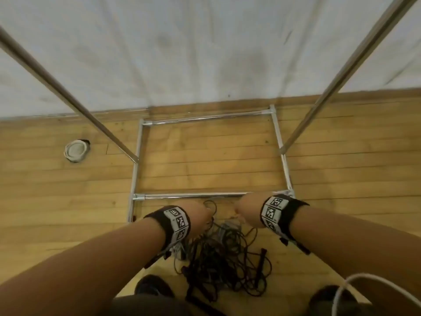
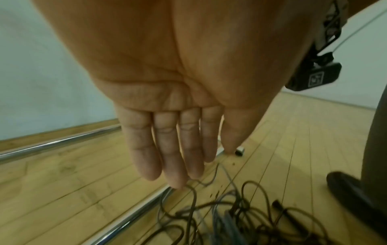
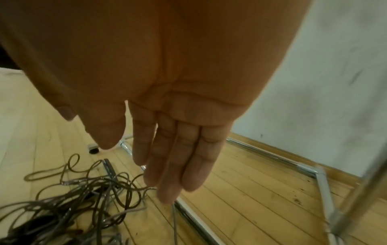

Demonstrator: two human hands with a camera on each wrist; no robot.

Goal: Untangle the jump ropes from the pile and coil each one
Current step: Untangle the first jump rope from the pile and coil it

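A tangled pile of dark jump ropes lies on the wooden floor between my feet, with black handles sticking out on the right. It shows as loops in the left wrist view and the right wrist view. My left hand hangs above the pile's far left edge, fingers straight and pointing down, holding nothing. My right hand hangs above the far right edge, fingers straight and empty. A thin grey rope strand runs just below its fingertips.
A chrome rack base forms a rectangle on the floor beyond the pile, with two slanted poles rising left and right. A white sheet covers the wall. A round white object sits far left. A white cable loops at lower right.
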